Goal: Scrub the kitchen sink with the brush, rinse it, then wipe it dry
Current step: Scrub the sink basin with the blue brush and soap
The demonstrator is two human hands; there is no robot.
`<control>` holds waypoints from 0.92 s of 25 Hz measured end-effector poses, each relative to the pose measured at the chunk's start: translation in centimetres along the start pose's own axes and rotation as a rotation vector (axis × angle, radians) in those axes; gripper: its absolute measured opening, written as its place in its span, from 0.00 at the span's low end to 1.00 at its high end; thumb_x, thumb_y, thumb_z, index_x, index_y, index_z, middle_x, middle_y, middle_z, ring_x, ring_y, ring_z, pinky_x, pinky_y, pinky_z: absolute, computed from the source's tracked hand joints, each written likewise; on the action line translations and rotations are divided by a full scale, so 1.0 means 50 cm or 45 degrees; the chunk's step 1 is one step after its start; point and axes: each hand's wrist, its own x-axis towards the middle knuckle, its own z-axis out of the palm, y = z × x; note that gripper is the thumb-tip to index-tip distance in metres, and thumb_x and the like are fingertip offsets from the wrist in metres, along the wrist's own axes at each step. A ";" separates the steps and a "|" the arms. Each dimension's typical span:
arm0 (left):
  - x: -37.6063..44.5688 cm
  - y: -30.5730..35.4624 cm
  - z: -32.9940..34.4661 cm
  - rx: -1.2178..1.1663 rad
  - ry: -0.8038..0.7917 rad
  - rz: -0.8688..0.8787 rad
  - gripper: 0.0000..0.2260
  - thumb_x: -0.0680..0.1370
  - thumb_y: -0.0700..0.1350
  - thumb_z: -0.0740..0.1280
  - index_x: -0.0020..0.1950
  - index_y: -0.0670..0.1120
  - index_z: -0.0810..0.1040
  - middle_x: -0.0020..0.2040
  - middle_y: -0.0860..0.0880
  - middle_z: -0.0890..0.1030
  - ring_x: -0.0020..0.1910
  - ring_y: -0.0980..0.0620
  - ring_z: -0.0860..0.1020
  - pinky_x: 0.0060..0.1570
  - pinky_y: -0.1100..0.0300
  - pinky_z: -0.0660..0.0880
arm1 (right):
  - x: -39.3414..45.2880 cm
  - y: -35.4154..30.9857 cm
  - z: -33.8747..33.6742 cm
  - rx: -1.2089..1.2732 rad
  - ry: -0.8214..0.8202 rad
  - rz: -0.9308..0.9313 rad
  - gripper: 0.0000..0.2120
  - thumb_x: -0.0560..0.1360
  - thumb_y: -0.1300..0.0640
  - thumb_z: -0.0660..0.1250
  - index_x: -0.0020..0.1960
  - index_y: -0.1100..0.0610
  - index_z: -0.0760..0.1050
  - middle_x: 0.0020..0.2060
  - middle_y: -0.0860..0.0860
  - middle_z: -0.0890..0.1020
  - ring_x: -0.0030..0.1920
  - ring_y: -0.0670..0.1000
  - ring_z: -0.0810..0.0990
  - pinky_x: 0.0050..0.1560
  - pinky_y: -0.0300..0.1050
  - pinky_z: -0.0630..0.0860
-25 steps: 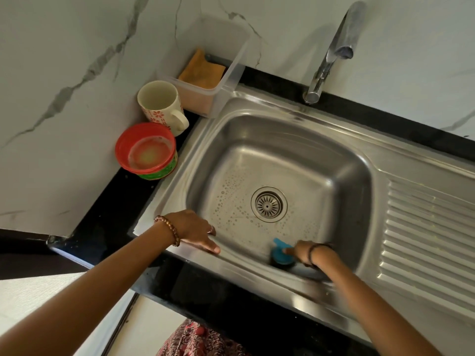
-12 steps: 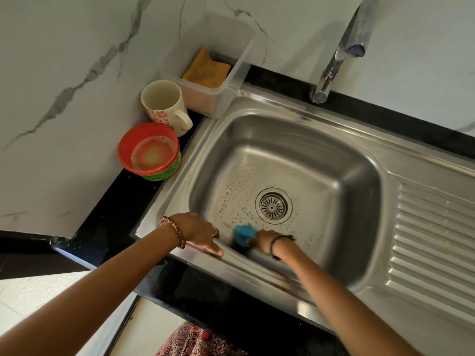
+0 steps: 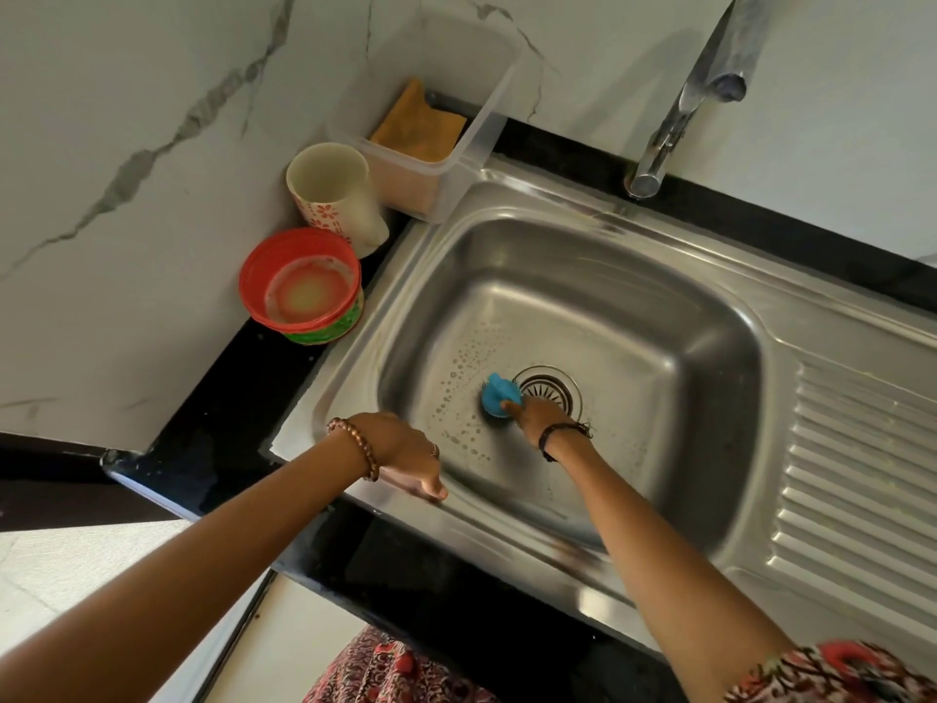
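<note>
We keep our right hand point(image 3: 532, 416) closed around the brush point(image 3: 499, 398) beside the drain point(image 3: 550, 390), pressing firmly (left hand point(image 3: 405, 456) flat, bracing on the sink point(image 3: 634, 230) rim).

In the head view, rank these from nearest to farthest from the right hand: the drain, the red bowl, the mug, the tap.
From the right hand, which grips the blue brush on the basin floor:
1. Drain, right beside the hand, just behind it.
2. Red bowl, on the counter to the left.
3. Mug, farther back on the left, behind the bowl.
4. Tap, at the sink's far rim.
</note>
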 end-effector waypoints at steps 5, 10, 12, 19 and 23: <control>0.016 -0.009 -0.034 -0.387 -0.216 -0.078 0.31 0.75 0.64 0.58 0.73 0.49 0.64 0.74 0.48 0.62 0.73 0.46 0.59 0.72 0.50 0.54 | -0.084 0.159 -0.023 0.187 0.060 0.336 0.25 0.79 0.42 0.53 0.64 0.60 0.71 0.40 0.53 0.76 0.37 0.50 0.73 0.41 0.42 0.71; 0.025 -0.037 -0.047 -0.099 -0.114 -0.197 0.30 0.73 0.69 0.57 0.67 0.52 0.72 0.72 0.51 0.66 0.75 0.48 0.53 0.73 0.48 0.43 | -0.054 0.096 0.040 0.305 0.013 0.217 0.24 0.79 0.43 0.55 0.64 0.61 0.70 0.40 0.53 0.75 0.33 0.46 0.71 0.37 0.40 0.68; 0.029 -0.039 -0.046 -0.156 -0.152 -0.215 0.29 0.72 0.69 0.58 0.66 0.53 0.73 0.70 0.52 0.69 0.74 0.48 0.56 0.73 0.49 0.46 | -0.045 0.096 0.031 0.247 -0.005 0.192 0.23 0.79 0.43 0.54 0.64 0.60 0.70 0.42 0.54 0.76 0.34 0.47 0.71 0.40 0.42 0.69; 0.038 -0.029 -0.023 -0.085 -0.138 -0.159 0.35 0.70 0.72 0.55 0.73 0.57 0.60 0.76 0.53 0.58 0.75 0.50 0.51 0.73 0.47 0.40 | -0.098 0.125 0.003 0.151 0.018 0.300 0.22 0.81 0.45 0.52 0.66 0.60 0.67 0.50 0.58 0.78 0.45 0.54 0.76 0.47 0.46 0.74; 0.045 -0.029 -0.020 -0.114 -0.192 -0.133 0.37 0.71 0.72 0.54 0.75 0.56 0.54 0.77 0.52 0.52 0.76 0.51 0.45 0.71 0.43 0.35 | -0.013 0.027 0.034 0.193 0.007 0.083 0.22 0.81 0.49 0.53 0.70 0.59 0.63 0.61 0.60 0.76 0.59 0.58 0.76 0.57 0.47 0.71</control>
